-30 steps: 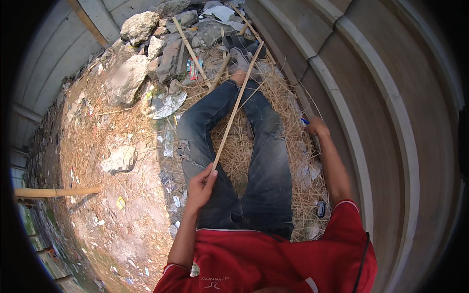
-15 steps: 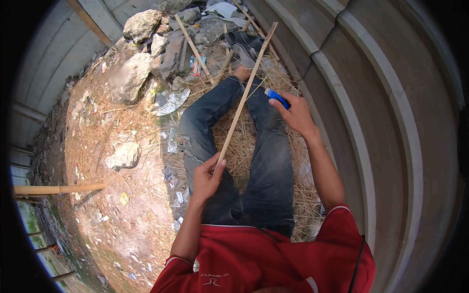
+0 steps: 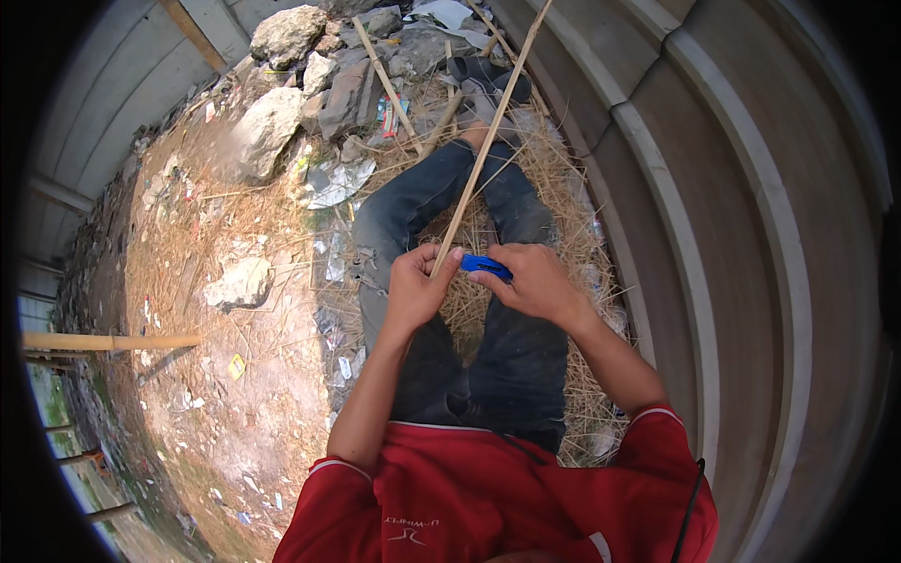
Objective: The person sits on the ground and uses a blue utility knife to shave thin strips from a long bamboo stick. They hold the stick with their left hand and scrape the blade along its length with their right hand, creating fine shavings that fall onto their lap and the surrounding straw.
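Note:
My left hand grips the near end of a long, thin bamboo strip, which slants away over my legs toward the upper right. In my right hand is a blue utility knife, its body pointing at my left fingers. The two hands are nearly together over my lap, with the knife's front end beside the strip's near end. The knife's blade is too small or hidden to make out. A thin sliver runs beside the strip near my shin. My legs in torn dark jeans stretch forward below.
Straw and shavings lie around my legs. Corrugated sheeting rises close on the right. Rocks are piled at far left, with another bamboo stick beside them. A pole juts in from the left over littered ground.
My right hand has brought the knife down and left, from beside the strip's middle to its near end. My left hand has risen slightly, and the strip reaches farther up.

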Available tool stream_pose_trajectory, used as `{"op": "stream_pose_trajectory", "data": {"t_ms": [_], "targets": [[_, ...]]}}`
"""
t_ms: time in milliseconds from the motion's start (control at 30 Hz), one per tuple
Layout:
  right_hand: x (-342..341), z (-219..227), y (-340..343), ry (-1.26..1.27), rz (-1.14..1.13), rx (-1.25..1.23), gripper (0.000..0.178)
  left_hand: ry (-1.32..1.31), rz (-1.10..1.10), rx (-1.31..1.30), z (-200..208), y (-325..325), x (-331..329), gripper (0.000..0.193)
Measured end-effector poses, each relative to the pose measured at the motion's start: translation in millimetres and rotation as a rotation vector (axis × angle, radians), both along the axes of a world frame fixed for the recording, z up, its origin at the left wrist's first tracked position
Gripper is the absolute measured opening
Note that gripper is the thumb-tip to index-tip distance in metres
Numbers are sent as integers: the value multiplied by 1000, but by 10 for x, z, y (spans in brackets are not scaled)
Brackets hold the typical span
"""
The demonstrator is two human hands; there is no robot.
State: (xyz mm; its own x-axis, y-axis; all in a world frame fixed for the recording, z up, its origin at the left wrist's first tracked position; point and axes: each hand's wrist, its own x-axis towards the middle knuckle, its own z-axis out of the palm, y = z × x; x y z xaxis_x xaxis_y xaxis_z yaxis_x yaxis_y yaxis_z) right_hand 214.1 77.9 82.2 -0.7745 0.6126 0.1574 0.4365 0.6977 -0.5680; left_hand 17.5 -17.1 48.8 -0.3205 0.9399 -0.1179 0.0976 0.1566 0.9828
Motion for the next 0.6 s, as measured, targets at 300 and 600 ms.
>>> {"op": "stream_pose_trajectory", "data": {"t_ms": [300, 600], "targets": [[13, -94, 55, 124, -210, 55, 40, 275, 75, 5, -182, -65, -93, 32], [217, 139, 251, 235, -411, -316, 39, 158, 89, -80, -58, -180, -237, 28]]}}
